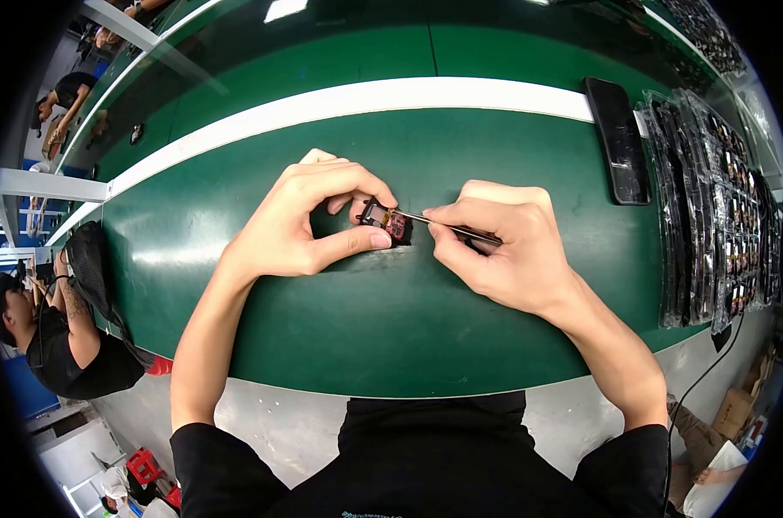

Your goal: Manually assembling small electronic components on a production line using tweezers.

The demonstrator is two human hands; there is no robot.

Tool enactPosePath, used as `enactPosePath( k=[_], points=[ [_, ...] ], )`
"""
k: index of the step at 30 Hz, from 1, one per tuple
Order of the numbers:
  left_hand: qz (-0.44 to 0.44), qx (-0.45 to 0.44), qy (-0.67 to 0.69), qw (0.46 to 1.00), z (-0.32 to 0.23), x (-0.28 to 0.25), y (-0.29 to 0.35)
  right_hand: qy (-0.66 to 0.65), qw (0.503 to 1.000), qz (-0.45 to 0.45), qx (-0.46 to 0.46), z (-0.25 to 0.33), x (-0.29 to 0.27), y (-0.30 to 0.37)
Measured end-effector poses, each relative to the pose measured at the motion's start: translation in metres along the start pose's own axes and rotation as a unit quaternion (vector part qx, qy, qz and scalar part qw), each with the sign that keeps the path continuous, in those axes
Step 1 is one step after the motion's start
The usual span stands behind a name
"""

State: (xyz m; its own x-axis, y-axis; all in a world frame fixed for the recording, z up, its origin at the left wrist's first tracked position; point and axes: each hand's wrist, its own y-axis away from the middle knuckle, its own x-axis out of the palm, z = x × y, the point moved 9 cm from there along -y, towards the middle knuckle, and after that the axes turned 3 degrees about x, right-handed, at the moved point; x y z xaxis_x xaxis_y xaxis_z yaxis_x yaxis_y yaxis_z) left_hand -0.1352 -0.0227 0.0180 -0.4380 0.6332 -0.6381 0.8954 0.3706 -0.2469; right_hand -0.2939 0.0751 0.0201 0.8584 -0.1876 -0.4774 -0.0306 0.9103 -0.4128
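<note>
My left hand [309,220] pinches a small black electronic part [384,221] with a reddish face between thumb and forefinger, just above the green work surface [391,319]. My right hand [504,246] grips thin metal tweezers [447,226], whose tips touch the top of the small part. Both forearms come in from the lower edge in black sleeves.
A black phone-like slab [620,142] lies at the right. Beside it sit clear plastic trays [711,207] holding several small parts. A white stripe [365,99] runs across the surface. Another person [54,332] sits at the far left; a black cable [711,371] hangs at the right.
</note>
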Motion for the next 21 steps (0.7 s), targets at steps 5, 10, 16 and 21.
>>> enactPosePath(
  k=[5,10,16,21],
  points=[
    [-0.001,-0.036,0.0,0.999,0.003,0.002,0.003,-0.011,0.999,-0.011,0.041,-0.004,-0.017,-0.002],
    [-0.013,-0.041,-0.025,0.999,0.002,0.003,0.003,-0.031,0.996,-0.044,0.078,-0.012,-0.023,-0.006],
    [-0.006,-0.036,0.004,0.999,0.005,0.0,0.003,-0.039,0.994,-0.003,0.101,-0.003,-0.006,-0.003],
    [0.006,-0.033,0.035,0.999,0.005,0.0,0.006,0.073,0.995,0.031,0.055,0.017,0.015,-0.004]
  ],
)
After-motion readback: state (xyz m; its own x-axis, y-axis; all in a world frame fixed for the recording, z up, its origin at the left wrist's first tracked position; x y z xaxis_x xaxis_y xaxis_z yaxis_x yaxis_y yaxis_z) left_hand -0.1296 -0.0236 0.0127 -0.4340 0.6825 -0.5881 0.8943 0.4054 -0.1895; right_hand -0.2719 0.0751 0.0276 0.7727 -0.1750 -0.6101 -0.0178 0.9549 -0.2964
